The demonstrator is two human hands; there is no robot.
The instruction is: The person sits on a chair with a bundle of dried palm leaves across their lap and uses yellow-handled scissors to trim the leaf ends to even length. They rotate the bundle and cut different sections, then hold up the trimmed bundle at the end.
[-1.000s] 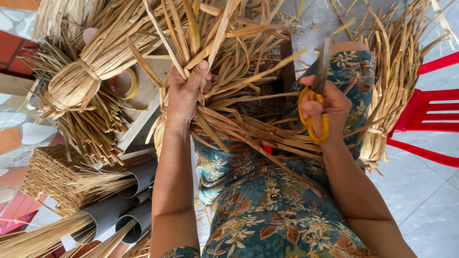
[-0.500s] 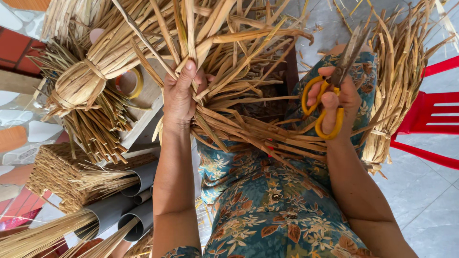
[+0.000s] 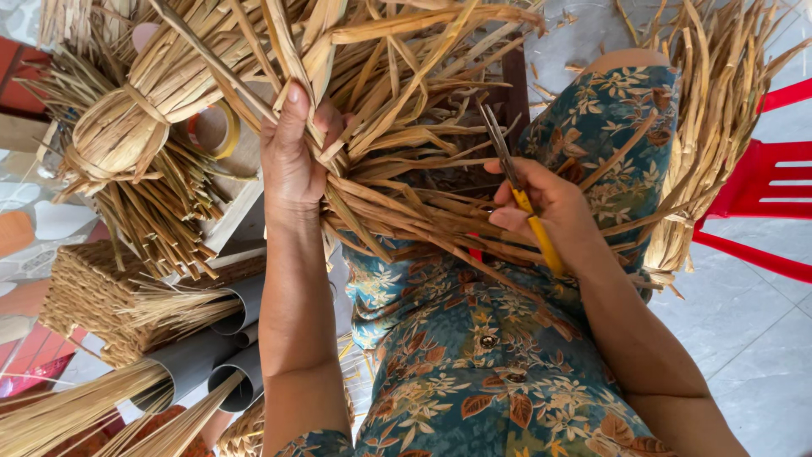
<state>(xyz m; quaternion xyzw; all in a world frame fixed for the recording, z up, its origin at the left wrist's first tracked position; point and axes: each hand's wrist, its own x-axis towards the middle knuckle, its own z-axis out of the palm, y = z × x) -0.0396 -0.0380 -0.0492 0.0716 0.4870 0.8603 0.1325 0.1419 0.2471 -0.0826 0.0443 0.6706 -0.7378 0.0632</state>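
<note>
Step in hand looks like trimming: the left hand (image 3: 296, 161) is closed tight round a thick bunch of dried straw strips (image 3: 406, 110), held over the lap w/ loose ends fanning out above and to both sides of the fist. Right hand (image 3: 550, 211), just right of the bunch, is curled round the yellow handles of a pair of scissors (image 3: 516, 190); the blades point up into the strips and look nearly closed (hard to tell exactly, they're thin and half lost among the straw).

Left of the bunch: a tied straw bundle (image 3: 127, 127) w/ a roll of tape (image 3: 211, 127) beside it, grey pipes (image 3: 220, 355) lower down stuffed w/ straw. Right of the bunch: another straw sheaf (image 3: 710, 127) hanging against a red plastic chair (image 3: 778, 186).

Next move, I'd judge, calls for picking one stray strip, keeping the left grip firm so the bunch doesn't slip, and setting the blades clear of the left fingers.
</note>
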